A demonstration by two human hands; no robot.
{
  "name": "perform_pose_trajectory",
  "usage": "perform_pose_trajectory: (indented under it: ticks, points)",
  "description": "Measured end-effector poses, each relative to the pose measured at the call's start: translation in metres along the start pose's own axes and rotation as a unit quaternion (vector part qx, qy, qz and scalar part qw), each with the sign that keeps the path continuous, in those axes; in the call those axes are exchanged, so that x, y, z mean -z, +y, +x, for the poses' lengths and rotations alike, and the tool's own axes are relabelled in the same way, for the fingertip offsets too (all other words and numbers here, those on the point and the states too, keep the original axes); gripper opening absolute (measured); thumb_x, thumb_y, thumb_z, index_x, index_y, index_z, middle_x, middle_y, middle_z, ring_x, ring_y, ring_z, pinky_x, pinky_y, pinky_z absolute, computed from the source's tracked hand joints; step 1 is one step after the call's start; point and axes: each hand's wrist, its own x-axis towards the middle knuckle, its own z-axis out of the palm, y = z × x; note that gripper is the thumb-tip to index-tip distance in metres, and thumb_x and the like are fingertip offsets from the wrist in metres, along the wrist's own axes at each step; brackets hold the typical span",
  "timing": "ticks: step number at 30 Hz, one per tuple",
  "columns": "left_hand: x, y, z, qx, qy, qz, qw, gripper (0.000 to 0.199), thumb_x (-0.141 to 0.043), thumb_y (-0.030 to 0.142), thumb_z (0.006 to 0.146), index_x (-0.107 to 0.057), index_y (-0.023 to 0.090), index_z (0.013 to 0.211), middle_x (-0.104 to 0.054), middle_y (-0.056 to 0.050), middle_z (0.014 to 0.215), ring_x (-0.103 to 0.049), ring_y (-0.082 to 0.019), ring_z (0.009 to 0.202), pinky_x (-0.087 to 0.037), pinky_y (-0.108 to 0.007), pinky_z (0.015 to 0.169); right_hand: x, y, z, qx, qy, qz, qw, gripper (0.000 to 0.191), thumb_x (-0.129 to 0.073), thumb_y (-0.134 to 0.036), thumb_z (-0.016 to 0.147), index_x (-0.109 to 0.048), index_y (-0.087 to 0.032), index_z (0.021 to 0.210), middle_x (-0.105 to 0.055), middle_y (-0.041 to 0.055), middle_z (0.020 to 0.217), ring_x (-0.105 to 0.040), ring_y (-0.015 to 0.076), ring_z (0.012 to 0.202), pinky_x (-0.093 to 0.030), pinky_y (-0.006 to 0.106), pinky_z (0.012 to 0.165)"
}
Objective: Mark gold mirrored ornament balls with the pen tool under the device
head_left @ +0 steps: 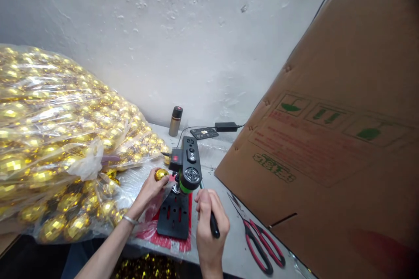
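My left hand (157, 184) is closed around a small gold faceted ball (161, 175), just left of a black bench machine (190, 161). The machine has round vents, a green band and a slotted black base plate (173, 220). In front and to the right, my right hand (211, 224) grips a slim tool with a black handle (214, 226). A thin tip of it shows above my fingers beside the machine head, but its kind is unclear. Red plastic sheeting (163, 237) lies under the base plate.
Large clear bags of gold balls (65, 117) fill the left. Red-handled scissors (258, 239) lie at the right, against a big cardboard box (327, 139). At the back stand a dark-capped bottle (176, 121), a black patterned card (204, 133) and a power adapter (225, 127) with its cable.
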Motion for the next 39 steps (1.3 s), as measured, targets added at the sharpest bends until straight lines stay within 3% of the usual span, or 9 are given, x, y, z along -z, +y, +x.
perform_pose_trajectory:
  ticks: [2, 5, 8, 11, 14, 18, 21, 29, 39]
  points:
    - [0.003, 0.003, -0.025, 0.043, -0.031, -0.077, 0.996, 0.052, -0.058, 0.059, 0.089, -0.054, 0.018, 0.122, -0.069, -0.003, 0.094, -0.067, -0.015, 0.065, -0.052, -0.026, 0.060, 0.000, -0.005, 0.007, -0.003, 0.001, -0.009, 1.000, 0.038, -0.043, -0.027, 0.106, -0.048, -0.022, 0.069, -0.046, -0.0041, 0.063, -0.045, 0.0106, 0.055, -0.037, 0.022, 0.052]
    - [-0.002, 0.003, -0.056, 0.156, -0.094, -0.242, 0.953, 0.052, -0.064, 0.062, 0.085, -0.059, 0.019, 0.114, -0.069, -0.001, 0.088, -0.063, -0.009, 0.056, -0.044, -0.020, 0.052, 0.000, -0.008, 0.012, -0.006, 0.007, -0.018, 1.000, 0.040, -0.043, -0.030, 0.106, -0.046, -0.022, 0.067, -0.045, -0.0042, 0.061, -0.044, 0.0107, 0.054, -0.037, 0.023, 0.052]
    - [-0.014, -0.003, -0.069, 0.193, -0.101, -0.268, 0.938, 0.065, -0.071, 0.066, 0.079, -0.058, 0.019, 0.122, -0.069, 0.001, 0.080, -0.057, -0.007, 0.046, -0.036, -0.018, 0.044, 0.000, -0.008, 0.011, -0.008, 0.002, -0.020, 1.000, 0.039, -0.043, -0.031, 0.106, -0.049, -0.022, 0.069, -0.046, -0.0037, 0.062, -0.045, 0.0109, 0.055, -0.038, 0.023, 0.053]
    - [-0.024, -0.014, -0.069, 0.153, -0.093, -0.187, 0.966, 0.086, -0.070, 0.073, 0.074, -0.052, 0.016, 0.136, -0.065, 0.005, 0.065, -0.053, -0.009, 0.039, -0.032, -0.020, 0.039, 0.001, -0.008, 0.009, -0.004, -0.003, -0.022, 1.000, 0.037, -0.044, -0.029, 0.106, -0.050, -0.022, 0.069, -0.048, -0.0035, 0.063, -0.047, 0.0108, 0.055, -0.039, 0.023, 0.052]
    - [-0.028, -0.023, -0.071, 0.097, -0.101, -0.092, 0.986, 0.087, -0.064, 0.075, 0.077, -0.051, 0.014, 0.138, -0.063, 0.005, 0.058, -0.055, -0.016, 0.037, -0.036, -0.024, 0.037, 0.001, -0.007, 0.007, 0.001, -0.002, -0.021, 1.000, 0.036, -0.044, -0.026, 0.105, -0.049, -0.022, 0.070, -0.048, -0.0037, 0.063, -0.046, 0.0105, 0.054, -0.039, 0.022, 0.051]
    - [-0.027, -0.026, -0.077, -0.047, -0.079, -0.003, 0.996, 0.055, -0.065, 0.055, 0.085, -0.060, 0.020, 0.127, -0.079, -0.008, 0.095, -0.076, -0.029, 0.081, -0.059, -0.037, 0.068, 0.001, -0.007, 0.004, 0.007, -0.003, -0.019, 1.000, 0.035, -0.043, -0.023, 0.105, -0.048, -0.022, 0.070, -0.047, -0.0038, 0.063, -0.047, 0.0104, 0.055, -0.040, 0.021, 0.052]
    - [-0.028, -0.026, -0.079, -0.124, -0.054, 0.078, 0.988, 0.046, -0.068, 0.042, 0.084, -0.064, 0.020, 0.124, -0.077, -0.014, 0.117, -0.073, -0.035, 0.108, -0.059, -0.047, 0.091, 0.003, -0.006, 0.002, 0.014, -0.008, -0.018, 1.000, 0.034, -0.043, -0.020, 0.104, -0.049, -0.022, 0.071, -0.048, -0.0037, 0.064, -0.048, 0.0102, 0.056, -0.041, 0.020, 0.053]
    - [-0.041, -0.036, -0.072, -0.179, -0.020, 0.178, 0.967, 0.048, -0.069, 0.038, 0.079, -0.065, 0.019, 0.123, -0.078, -0.015, 0.109, -0.075, -0.037, 0.100, -0.059, -0.050, 0.085, 0.007, 0.005, -0.009, 0.056, -0.031, -0.014, 0.998, 0.027, -0.043, -0.012, 0.103, -0.053, -0.022, 0.080, -0.053, -0.0021, 0.071, -0.052, 0.0101, 0.060, -0.045, 0.020, 0.056]
    - [-0.043, -0.041, -0.073, -0.197, -0.024, 0.195, 0.960, 0.042, -0.069, 0.035, 0.079, -0.065, 0.019, 0.119, -0.076, -0.013, 0.107, -0.072, -0.035, 0.097, -0.056, -0.048, 0.083, -0.006, 0.054, -0.052, 0.073, 0.021, -0.016, 0.997, 0.031, -0.041, -0.018, 0.104, -0.049, -0.023, 0.074, -0.053, -0.0012, 0.072, -0.053, 0.0122, 0.060, -0.042, 0.025, 0.056]
